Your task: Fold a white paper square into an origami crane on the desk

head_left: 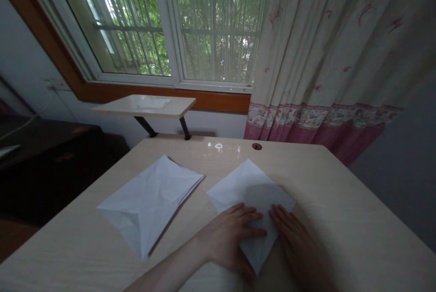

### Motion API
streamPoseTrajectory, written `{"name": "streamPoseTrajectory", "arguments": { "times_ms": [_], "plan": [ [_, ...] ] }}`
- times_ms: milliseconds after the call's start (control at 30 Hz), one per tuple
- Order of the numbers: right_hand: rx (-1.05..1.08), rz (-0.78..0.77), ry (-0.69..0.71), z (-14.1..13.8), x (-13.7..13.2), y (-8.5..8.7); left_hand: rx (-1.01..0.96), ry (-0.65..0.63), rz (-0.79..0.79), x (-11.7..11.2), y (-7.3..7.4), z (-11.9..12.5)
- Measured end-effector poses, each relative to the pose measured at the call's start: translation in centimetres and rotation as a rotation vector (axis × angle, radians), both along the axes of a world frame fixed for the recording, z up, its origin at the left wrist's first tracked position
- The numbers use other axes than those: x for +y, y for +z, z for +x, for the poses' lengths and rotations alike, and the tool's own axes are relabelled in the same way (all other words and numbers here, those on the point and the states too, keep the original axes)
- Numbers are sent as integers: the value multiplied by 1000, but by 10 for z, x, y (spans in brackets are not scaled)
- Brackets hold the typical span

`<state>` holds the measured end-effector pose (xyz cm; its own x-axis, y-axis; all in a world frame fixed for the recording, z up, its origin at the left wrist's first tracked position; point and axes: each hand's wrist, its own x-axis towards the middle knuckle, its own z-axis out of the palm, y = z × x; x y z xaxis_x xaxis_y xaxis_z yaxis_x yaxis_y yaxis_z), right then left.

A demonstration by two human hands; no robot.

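Observation:
A white sheet of paper [250, 183] lies on the desk with one corner toward me and creases near its left corner. My left hand [235, 233] rests on its lower left part, fingers spread and thumb toward the near corner. Across from it, my right hand [296, 237] lies flat along the lower right edge, fingers stretched out and pointing up and left. Both hands touch the paper without gripping it. To the left sits a stack of creased white paper [153, 201]; a darker layer shows along its right edge.
The pale wooden desk [340, 210] has a round cable hole [256, 146] at the back. A small raised shelf [122, 103] holds a white paper [155, 103]. Behind are a barred window [218, 24] and a flowered curtain [316, 56]. Dark furniture [51, 160] stands at left.

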<state>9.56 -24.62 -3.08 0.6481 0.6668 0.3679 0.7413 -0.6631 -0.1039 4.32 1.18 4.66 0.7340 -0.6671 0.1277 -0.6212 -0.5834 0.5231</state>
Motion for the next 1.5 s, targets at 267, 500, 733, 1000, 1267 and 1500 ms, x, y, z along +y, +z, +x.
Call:
{"name": "streamPoseTrajectory", "arguments": {
  "times_ms": [267,500,733,1000,1267,1500],
  "plan": [
    [102,64,-22,1,0,0,-111,80,15,1,-18,5],
    [115,59,-33,-3,2,11,-141,61,-35,1,-21,7],
    [135,54,-56,-10,7,25,-82,187,-250,3,-21,9],
    [164,126,-68,-13,11,26,-174,540,-361,4,-23,16],
    [136,160,-10,-7,8,14,-77,716,-498,6,-25,20],
    [168,180,-25,-9,13,21,-22,768,-555,6,-25,22]
  ]
}}
